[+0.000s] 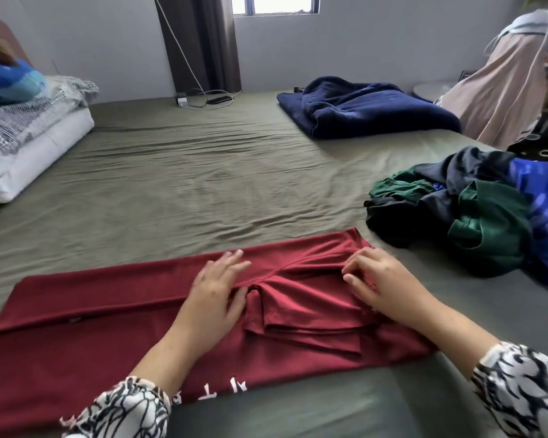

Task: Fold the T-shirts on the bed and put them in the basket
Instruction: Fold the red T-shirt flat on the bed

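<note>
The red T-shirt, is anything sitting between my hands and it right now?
No. Both hands are already on the red T-shirt: the left hand lies flat on its middle and the right hand rests with curled fingers on the bunched sleeve end. No basket is in view.

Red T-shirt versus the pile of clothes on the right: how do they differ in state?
The red T-shirt lies spread flat and partly folded, under both hands; the pile of clothes is crumpled and untouched. The T-shirt is one colour with white print; the pile mixes green, dark and blue garments. Both rest on the olive bed sheet.
</note>
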